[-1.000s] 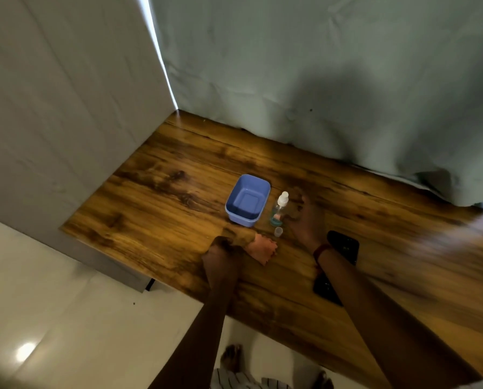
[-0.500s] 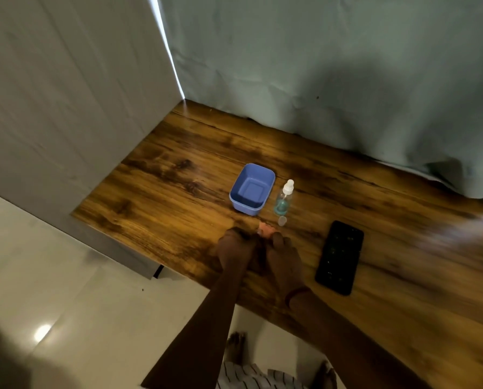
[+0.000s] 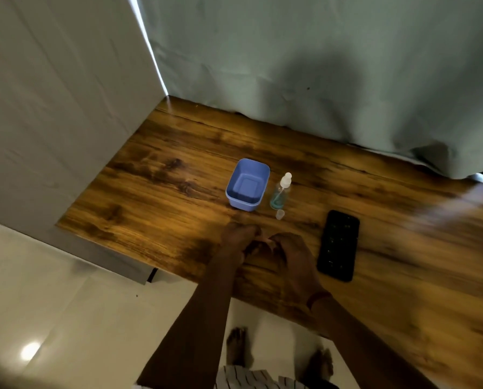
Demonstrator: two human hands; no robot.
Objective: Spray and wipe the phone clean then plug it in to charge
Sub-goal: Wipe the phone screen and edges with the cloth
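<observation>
Left hand (image 3: 239,237): resting on table (image 3: 156,186) near front edge, fingers curling inward; grip clenching on sth small between both hands, prob. the cloth, mostly hidden.
Right hand (image 3: 289,249): touching left hand, fingers curling; can't tell if grip is closing on anything.
Phone (image 3: 338,245): lying flat, screen dark, just beside right hand at its 3 o'clock; not touching.
Spray bottle (image 3: 280,192): standing upright at 12 o'clock from hands, w/ blue-green liquid inside.
Cap (image 3: 279,214): small clear piece sitting on table just in front of bottle.
Blue tub (image 3: 247,185): sitting just beside bottle, at its 9 o'clock.
Curtain (image 3: 319,66): hanging along table's far edge.
</observation>
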